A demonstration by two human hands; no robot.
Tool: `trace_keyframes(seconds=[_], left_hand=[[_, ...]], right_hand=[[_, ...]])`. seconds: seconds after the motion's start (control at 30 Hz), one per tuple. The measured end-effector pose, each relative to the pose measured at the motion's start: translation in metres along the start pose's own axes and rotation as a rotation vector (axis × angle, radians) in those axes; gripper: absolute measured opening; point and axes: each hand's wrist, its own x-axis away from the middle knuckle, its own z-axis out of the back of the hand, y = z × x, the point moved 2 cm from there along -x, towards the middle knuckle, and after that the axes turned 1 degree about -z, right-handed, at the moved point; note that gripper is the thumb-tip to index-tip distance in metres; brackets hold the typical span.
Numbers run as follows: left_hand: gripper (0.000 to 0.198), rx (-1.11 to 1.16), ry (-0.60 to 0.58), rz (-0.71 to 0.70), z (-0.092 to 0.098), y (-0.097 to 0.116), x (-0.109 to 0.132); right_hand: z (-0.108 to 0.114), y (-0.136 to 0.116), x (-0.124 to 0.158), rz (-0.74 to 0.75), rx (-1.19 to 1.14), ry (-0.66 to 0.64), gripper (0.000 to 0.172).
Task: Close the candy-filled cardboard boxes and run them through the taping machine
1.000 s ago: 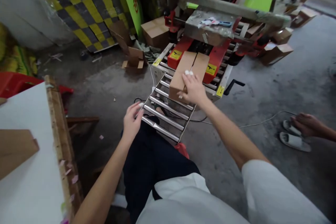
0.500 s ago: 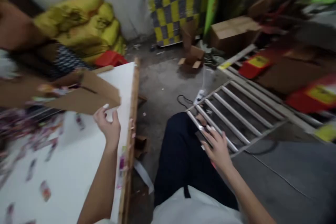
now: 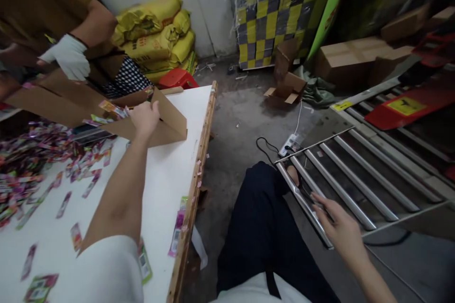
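My left hand (image 3: 144, 119) is closed over the near rim of an open cardboard box (image 3: 167, 123) on the white table; its fingertips are hidden. Small colourful packets (image 3: 113, 109) show in the box beside it. My right hand (image 3: 339, 225) is held above the near end of a metal roller conveyor (image 3: 330, 170), fingers apart, with nothing seen in it. Many loose packets (image 3: 21, 170) are heaped on the table's left part, others scattered nearer me.
Across the table a co-worker's gloved hand (image 3: 73, 57) hangs over the box's far side. The wooden table edge (image 3: 199, 165) runs beside my legs. A power strip (image 3: 288, 144) with cables lies by the conveyor. Yellow sacks (image 3: 156, 33) and small cartons (image 3: 286, 87) stand beyond.
My left hand has moved forward onto the box rim and closed there. My right hand has shifted right and lower in view. The view has turned left, showing more of the co-worker.
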Motion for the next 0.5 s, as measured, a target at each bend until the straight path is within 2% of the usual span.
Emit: trace_keyframes(seconds=[0.07,0.17,0.23,0.3,0.4,0.5], left_hand=[[0.036,0.038,0.013,-0.024,0.011,-0.015,0.005],[0.043,0.142,0.049,-0.064,0.035,-0.044,0.024],[0.046,0.225,0.108,-0.071,0.054,-0.058,0.045],[0.048,0.322,0.167,-0.083,0.075,-0.064,0.077],[0.047,0.456,0.192,-0.15,0.106,-0.051,0.14],[0.045,0.488,0.162,-0.308,0.131,-0.013,0.208]], right_hand=[[-0.013,-0.013,0.006,-0.078,-0.095,-0.063,0.035],[-0.038,-0.037,0.005,-0.205,-0.289,-0.155,0.036],[-0.064,-0.06,-0.002,-0.298,-0.455,-0.244,0.039],[-0.098,-0.09,-0.014,-0.403,-0.668,-0.377,0.047],[-0.152,-0.151,-0.029,-0.6,-1.061,-0.589,0.068],[-0.184,-0.212,-0.031,-0.795,-1.433,-0.714,0.078]])
